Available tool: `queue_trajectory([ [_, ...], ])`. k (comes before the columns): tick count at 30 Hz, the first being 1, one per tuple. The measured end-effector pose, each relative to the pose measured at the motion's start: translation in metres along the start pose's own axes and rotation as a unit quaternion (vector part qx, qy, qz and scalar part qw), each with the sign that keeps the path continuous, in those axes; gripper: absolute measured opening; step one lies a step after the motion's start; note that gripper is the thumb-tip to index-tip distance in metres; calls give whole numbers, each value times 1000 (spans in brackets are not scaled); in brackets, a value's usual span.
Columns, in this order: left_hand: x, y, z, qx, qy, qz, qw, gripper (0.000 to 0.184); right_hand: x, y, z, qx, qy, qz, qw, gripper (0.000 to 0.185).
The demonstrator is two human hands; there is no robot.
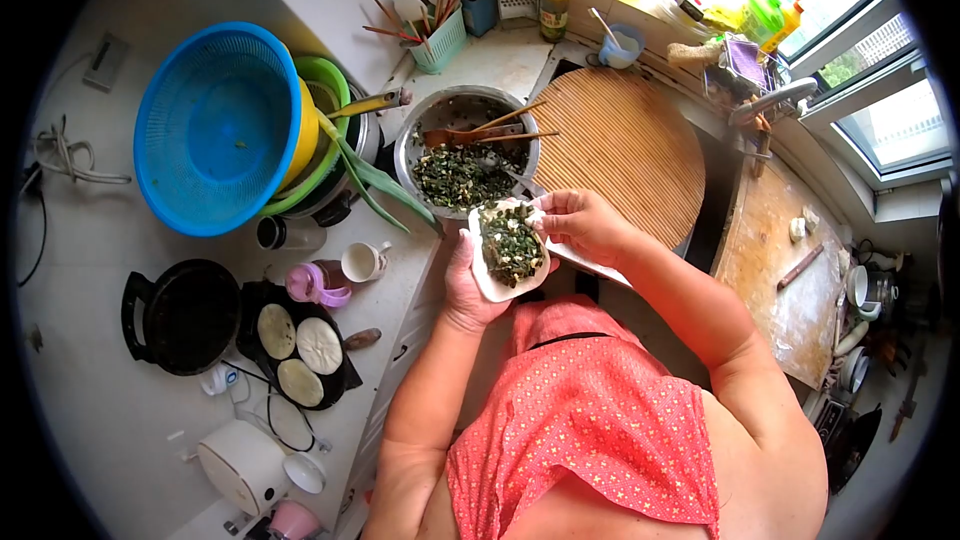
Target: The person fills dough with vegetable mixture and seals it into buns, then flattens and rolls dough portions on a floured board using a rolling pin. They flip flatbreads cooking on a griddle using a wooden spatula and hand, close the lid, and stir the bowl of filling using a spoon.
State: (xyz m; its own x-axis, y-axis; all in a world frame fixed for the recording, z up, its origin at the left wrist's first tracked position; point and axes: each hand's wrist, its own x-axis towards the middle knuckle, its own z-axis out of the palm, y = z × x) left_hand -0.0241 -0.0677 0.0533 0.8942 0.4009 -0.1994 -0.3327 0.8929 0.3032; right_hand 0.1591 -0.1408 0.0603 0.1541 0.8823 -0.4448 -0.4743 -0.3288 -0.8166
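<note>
My left hand (470,289) cradles a round of white dough (495,288) from below and from its left side. Chopped green filling with pale bits (511,248) is heaped in the middle of it. With fingers pinched, my right hand (583,227) grips the dough's upper right edge. Just beyond the hands stands a metal bowl (402,152) holding more chopped green filling (462,178). Chopsticks (520,117) and a brown wooden utensil (462,137) lie across that bowl.
A round slatted wooden lid (625,155) lies right of the bowl. A floured board (765,285) with a rolling pin (801,267) and dough pieces (798,229) is at right. On the left are a blue basket (215,130), a black pan (190,317) and a griddle with flat dough rounds (318,345).
</note>
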Motion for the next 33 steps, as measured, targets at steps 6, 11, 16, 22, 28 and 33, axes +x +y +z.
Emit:
queue_trajectory([
  [6,-3,0,-2,0,1,-3,1000,60,-5,5,-2,-69,-37,-44,996,13],
  [11,-10,-1,3,92,59,32,994,48,-2,18,-2,-99,-31,-92,990,13],
  [16,-12,-3,-4,98,63,5,993,48,-8,12,0,-134,-40,-102,985,13],
  [22,-15,-6,-15,125,58,-1,990,51,-15,8,0,-131,-48,-88,986,13],
  [28,-19,-6,-5,100,57,-26,993,50,-22,8,-1,-125,-49,-81,988,12],
  [33,-20,-10,-6,89,39,-34,995,52,-26,13,-4,-89,-56,-80,991,14],
])
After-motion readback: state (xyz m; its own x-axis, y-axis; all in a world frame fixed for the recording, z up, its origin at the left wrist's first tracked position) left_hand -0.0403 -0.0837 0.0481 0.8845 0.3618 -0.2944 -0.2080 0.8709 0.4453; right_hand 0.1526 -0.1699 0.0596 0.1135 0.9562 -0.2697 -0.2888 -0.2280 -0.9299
